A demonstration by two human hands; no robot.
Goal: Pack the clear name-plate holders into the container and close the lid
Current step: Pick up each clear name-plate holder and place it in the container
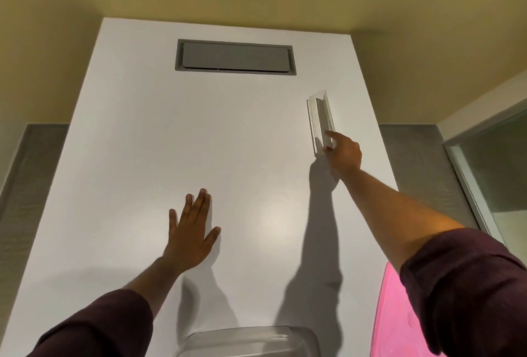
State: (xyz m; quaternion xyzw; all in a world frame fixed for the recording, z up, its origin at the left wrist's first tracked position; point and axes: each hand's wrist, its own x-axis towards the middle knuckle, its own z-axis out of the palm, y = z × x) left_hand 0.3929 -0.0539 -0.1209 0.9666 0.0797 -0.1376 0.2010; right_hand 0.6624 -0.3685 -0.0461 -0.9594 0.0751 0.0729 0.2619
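- Table (142, 128): white top took up most of the view, with a grey recessed hatch (235, 59) at the far end. Wide bare stretch between the two arms, so plenty of room to carry things back.
- Container (251, 341): clear tub, only its rim showed at the near edge, centre. Contents not visible.
- Lid (399, 314): pink, at near right, partly under the right sleeve. Not on yet.
- Name-plate holder (319, 119): clear, lying lengthwise close to the table's right edge, well away from the container.
- Right hand (343, 154): reached out to the holder's near end, fingers touching it. Couldn't tell if it was actually gripped.
- Left hand (192, 234): flat on the table, fingers straight, holding nothing.
- Step, my read: picking up the holder. Best to pinch across its walls near the middle, lift clear rather than drag toward the right edge, then bring it inboard over the bare centre to the tub.
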